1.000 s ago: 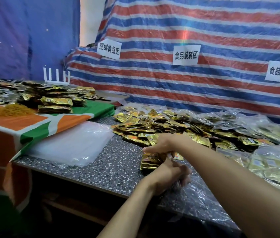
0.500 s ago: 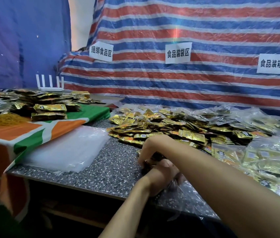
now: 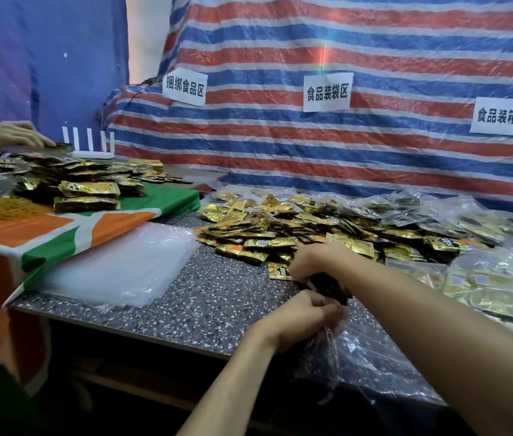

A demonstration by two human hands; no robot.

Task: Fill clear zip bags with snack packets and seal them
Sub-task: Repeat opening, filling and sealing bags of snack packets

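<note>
— At lower middle of the frame, on the speckled table (image 3: 217,306), what does each grip have?

— Left grip (image 3: 304,320): fingers curled, pinching the bunched mouth of the clear zip bag (image 3: 374,357). The rest of that bag trails toward the lower right, flat on the table.

— And the right grip (image 3: 316,261)?

— Just above the left one, fingers wrapped round a dark bundle of snack packets (image 3: 327,289). The bundle hangs between the two grips, its lower end at the bag's mouth. How far inside, I cannot tell.

— Where is the stock?

— Loose gold packets (image 3: 280,229) heaped beyond the right grip at mid-frame. Filled bags (image 3: 497,278) sit at the right edge, and a stack of empty bags (image 3: 116,265) lies left of centre. Upper left, another person's hand (image 3: 13,136) rests on more packets.
</note>
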